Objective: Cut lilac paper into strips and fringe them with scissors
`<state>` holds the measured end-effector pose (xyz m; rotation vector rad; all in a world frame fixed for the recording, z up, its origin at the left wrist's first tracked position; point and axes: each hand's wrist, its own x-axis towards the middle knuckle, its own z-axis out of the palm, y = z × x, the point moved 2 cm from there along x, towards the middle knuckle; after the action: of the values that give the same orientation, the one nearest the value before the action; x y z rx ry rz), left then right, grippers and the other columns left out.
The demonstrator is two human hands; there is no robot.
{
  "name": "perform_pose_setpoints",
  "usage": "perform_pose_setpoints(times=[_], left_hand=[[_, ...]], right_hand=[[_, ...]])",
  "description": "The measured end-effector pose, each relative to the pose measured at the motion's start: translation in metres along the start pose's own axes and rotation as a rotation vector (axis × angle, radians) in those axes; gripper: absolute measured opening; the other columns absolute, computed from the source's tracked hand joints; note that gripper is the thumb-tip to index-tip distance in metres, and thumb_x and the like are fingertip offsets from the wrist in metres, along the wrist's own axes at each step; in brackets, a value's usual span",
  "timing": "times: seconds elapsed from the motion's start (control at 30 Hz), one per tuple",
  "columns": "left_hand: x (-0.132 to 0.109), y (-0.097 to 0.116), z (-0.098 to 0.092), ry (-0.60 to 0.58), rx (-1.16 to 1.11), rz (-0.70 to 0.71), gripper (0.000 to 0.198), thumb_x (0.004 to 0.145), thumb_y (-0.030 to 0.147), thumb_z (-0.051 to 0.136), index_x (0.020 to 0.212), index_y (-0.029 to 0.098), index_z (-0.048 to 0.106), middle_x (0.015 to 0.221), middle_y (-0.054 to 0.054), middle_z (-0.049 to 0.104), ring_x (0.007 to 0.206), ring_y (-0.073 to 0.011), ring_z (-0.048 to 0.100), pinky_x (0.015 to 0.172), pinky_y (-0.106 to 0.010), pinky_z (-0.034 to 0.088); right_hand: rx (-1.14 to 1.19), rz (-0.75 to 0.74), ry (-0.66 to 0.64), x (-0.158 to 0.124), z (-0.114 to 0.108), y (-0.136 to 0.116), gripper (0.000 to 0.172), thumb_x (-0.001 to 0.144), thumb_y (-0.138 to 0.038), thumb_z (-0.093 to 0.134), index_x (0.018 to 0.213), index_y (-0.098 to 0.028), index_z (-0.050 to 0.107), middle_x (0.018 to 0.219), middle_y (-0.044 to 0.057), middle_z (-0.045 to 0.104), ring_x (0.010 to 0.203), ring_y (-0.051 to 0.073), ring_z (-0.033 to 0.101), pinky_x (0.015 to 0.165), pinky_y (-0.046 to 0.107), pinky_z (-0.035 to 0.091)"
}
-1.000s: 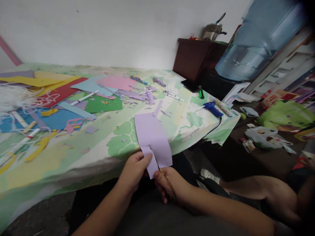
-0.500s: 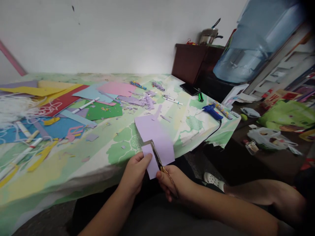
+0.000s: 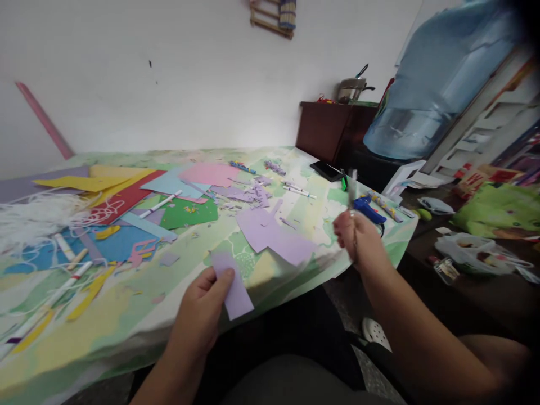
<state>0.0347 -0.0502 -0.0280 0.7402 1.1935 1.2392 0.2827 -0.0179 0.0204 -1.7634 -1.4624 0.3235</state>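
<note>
Between the thumb and fingers of my left hand [image 3: 206, 304] is a small purple paper strip [image 3: 236, 292], held just over the table's front edge. My right hand [image 3: 358, 236] is closed round a pair of scissors [image 3: 353, 188], raised at the right with the blades pointing up and slightly blurred. On the table in front of me lies the larger purple sheet [image 3: 291, 242], with a corner cut out of it. Behind the scissors is a blue glue gun [image 3: 369, 209].
Coloured paper sheets [image 3: 189, 212], white yarn [image 3: 46, 219] and markers [image 3: 160, 203] cover the left of the table. Purple scraps [image 3: 259, 194] and a black phone [image 3: 325, 171] lie farther back. A large water bottle [image 3: 422, 112] stands at the right, near a dark cabinet [image 3: 323, 129].
The small strip has come apart from the larger purple sheet, which now rests on the table. My right hand has moved right and up with the scissors; my left hand has shifted left.
</note>
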Motion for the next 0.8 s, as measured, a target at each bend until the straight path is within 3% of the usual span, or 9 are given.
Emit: perform_pose_setpoints(times=[0.03, 0.1, 0.2, 0.3, 0.37, 0.5, 0.63, 0.73, 0.8], left_hand=[[0.004, 0.008, -0.005, 0.046, 0.007, 0.043, 0.018, 0.055, 0.029, 0.062, 0.068, 0.019, 0.056, 0.052, 0.005, 0.057, 0.047, -0.0103, 0.051, 0.045, -0.02, 0.039], [0.013, 0.025, -0.011, 0.091, 0.044, 0.111, 0.015, 0.056, 0.027, 0.061, 0.068, 0.019, 0.056, 0.05, 0.006, 0.054, 0.045, -0.0087, 0.05, 0.045, -0.019, 0.04], [0.03, 0.049, -0.012, 0.124, 0.094, 0.248, 0.008, 0.058, 0.022, 0.057, 0.064, 0.018, 0.054, 0.051, 0.006, 0.054, 0.044, -0.0073, 0.049, 0.044, -0.018, 0.039], [0.048, 0.065, -0.009, 0.122, 0.21, 0.302, 0.006, 0.058, 0.019, 0.054, 0.063, 0.017, 0.052, 0.049, 0.006, 0.052, 0.044, -0.0079, 0.05, 0.042, -0.018, 0.039], [0.058, 0.071, -0.007, 0.072, 0.272, 0.32, 0.004, 0.058, 0.018, 0.053, 0.06, 0.017, 0.05, 0.043, 0.007, 0.047, 0.036, -0.0072, 0.045, 0.036, -0.017, 0.035], [0.073, 0.072, -0.006, -0.099, 0.351, 0.261, 0.008, 0.06, 0.02, 0.052, 0.055, 0.017, 0.047, 0.037, 0.007, 0.042, 0.03, -0.0059, 0.038, 0.03, -0.016, 0.026], [0.084, 0.071, -0.003, -0.169, 0.351, 0.121, 0.016, 0.061, 0.031, 0.055, 0.062, 0.014, 0.052, 0.049, 0.001, 0.053, 0.04, -0.0094, 0.049, 0.036, -0.019, 0.035], [0.091, 0.075, 0.001, -0.17, 0.387, 0.065, 0.018, 0.061, 0.03, 0.057, 0.066, 0.013, 0.053, 0.052, -0.002, 0.056, 0.046, -0.0118, 0.053, 0.042, -0.021, 0.04], [0.095, 0.079, 0.002, -0.178, 0.354, 0.108, 0.016, 0.06, 0.025, 0.058, 0.068, 0.013, 0.052, 0.054, 0.0, 0.056, 0.047, -0.0102, 0.053, 0.044, -0.02, 0.04]], right_hand=[[-0.073, -0.008, 0.085, 0.004, -0.007, 0.003, 0.043, 0.074, -0.056, 0.025, 0.068, -0.017, 0.043, 0.057, 0.001, 0.045, 0.048, 0.011, 0.043, 0.044, 0.024, 0.034], [-0.246, -0.024, 0.064, 0.005, -0.005, 0.006, 0.041, 0.069, -0.057, 0.034, 0.067, -0.017, 0.045, 0.056, 0.001, 0.047, 0.049, 0.012, 0.043, 0.045, 0.025, 0.032], [-0.416, -0.147, -0.217, -0.008, 0.027, 0.0, 0.038, 0.063, -0.055, 0.046, 0.067, -0.017, 0.048, 0.06, 0.003, 0.05, 0.053, 0.014, 0.044, 0.048, 0.026, 0.031], [-0.507, -0.385, -0.243, -0.016, 0.059, -0.01, 0.036, 0.062, -0.05, 0.051, 0.073, -0.015, 0.049, 0.075, 0.008, 0.053, 0.074, 0.019, 0.047, 0.062, 0.028, 0.034], [-0.572, -0.456, -0.237, -0.009, 0.069, -0.009, 0.034, 0.064, -0.045, 0.052, 0.076, -0.014, 0.05, 0.08, 0.008, 0.053, 0.08, 0.02, 0.045, 0.07, 0.028, 0.033], [-0.668, -0.469, -0.207, 0.032, 0.062, 0.009, 0.029, 0.065, -0.038, 0.054, 0.077, -0.012, 0.051, 0.081, 0.01, 0.054, 0.082, 0.022, 0.045, 0.073, 0.03, 0.031], [-0.688, -0.421, -0.167, 0.069, 0.043, 0.017, 0.026, 0.065, -0.038, 0.053, 0.07, -0.012, 0.051, 0.073, 0.011, 0.054, 0.075, 0.023, 0.047, 0.066, 0.032, 0.032], [-0.598, -0.359, -0.168, 0.064, 0.04, 0.0, 0.037, 0.068, -0.051, 0.043, 0.067, -0.015, 0.049, 0.067, 0.007, 0.053, 0.066, 0.019, 0.047, 0.055, 0.028, 0.033], [-0.486, -0.424, -0.246, 0.047, 0.048, -0.018, 0.04, 0.068, -0.055, 0.04, 0.069, -0.016, 0.049, 0.069, 0.005, 0.053, 0.064, 0.017, 0.047, 0.055, 0.026, 0.033]])
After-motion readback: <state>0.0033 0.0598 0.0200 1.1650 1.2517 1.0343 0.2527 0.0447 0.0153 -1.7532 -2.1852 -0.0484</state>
